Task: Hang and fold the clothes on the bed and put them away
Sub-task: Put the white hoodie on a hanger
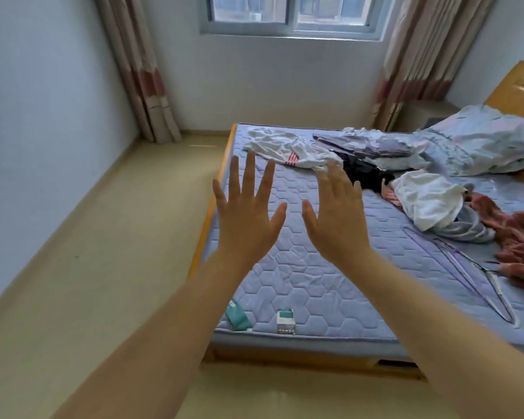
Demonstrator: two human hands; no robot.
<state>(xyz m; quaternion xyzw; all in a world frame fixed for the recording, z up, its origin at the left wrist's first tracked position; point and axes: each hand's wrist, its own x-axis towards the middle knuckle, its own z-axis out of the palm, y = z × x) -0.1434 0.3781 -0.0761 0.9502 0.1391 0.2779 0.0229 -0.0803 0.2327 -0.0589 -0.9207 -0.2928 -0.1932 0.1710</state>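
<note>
The mattress [300, 267] is matt quilted cloth on a glossy wooden bed frame [208, 219]. The clothes [430, 201] are soft, creased cloth. Thin wire hangers [478, 279] look metal. The floor [88, 267] is smooth with a slight sheen.

Bed [300, 267]: head end at right, headboard [518, 89] there, bedding bundle [490, 140] against it.
Crumpled garment [285, 148] at far left corner.
Folded pile [366, 145] just right of it, along far edge.
Mid-bed garment [363, 173] in front of pile.
Heap [430, 201] right of that, touching spread garment [518, 237] at right edge.
Hangers [478, 282] in front of heap, toward near edge.
Two small boxes [286, 321] at near left corner, side by side.
Window [291, 13] behind bed, curtains [139, 71] either side.
Left hand [245, 219] and right hand [336, 219] side by side, apart, above bed's left half.
</note>
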